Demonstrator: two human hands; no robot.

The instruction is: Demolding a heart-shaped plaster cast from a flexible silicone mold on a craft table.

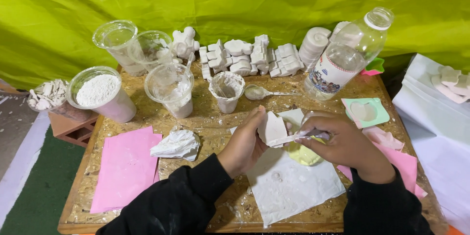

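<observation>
Plaster piece point(271, 127), white and flat, is sitting upright in your left hand point(243, 144), its fingers pinching the edges above a white sheet point(293, 186) on the desk point(215, 132). Your right hand point(345, 144) is gripping a thin tool point(293, 138) with fingers pressed together, its tip touching the piece. A yellow mold point(302, 154) is lying just below. Cups point(171, 88) and a bottle point(345, 56) are standing behind.
</observation>
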